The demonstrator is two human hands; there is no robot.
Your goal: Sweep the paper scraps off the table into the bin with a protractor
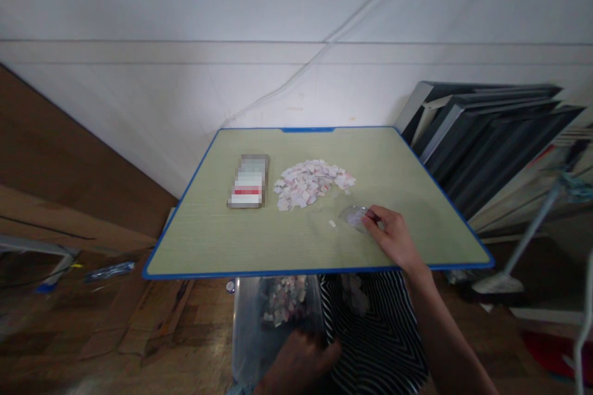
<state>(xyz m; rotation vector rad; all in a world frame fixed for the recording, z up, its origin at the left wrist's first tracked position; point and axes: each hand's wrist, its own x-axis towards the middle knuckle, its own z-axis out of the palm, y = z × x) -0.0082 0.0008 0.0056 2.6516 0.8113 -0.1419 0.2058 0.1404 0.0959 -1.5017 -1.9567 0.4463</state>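
My right hand (389, 231) is closed in a pinch on the edge of a small clear plastic bag (356, 217) near the tabletop's right front. Something pale shows inside the bag. Just left of it lies a single white slip of paper (332, 223). Farther back, a loose pile of small pale paper pieces (310, 182) covers the middle of the table. Below the front edge, my left hand (303, 355) hangs in shadow over a translucent plastic bin (250, 327). Its fingers are dark and blurred, so its grip cannot be made out.
A phone (249, 181) lies left of the pile on the blue-edged folding table (199, 247). Many small packets (287, 299) sit in the bin. Striped fabric (375, 333) spreads beside it. Dark flat panels (486, 129) lean at right, near a broom (500, 282).
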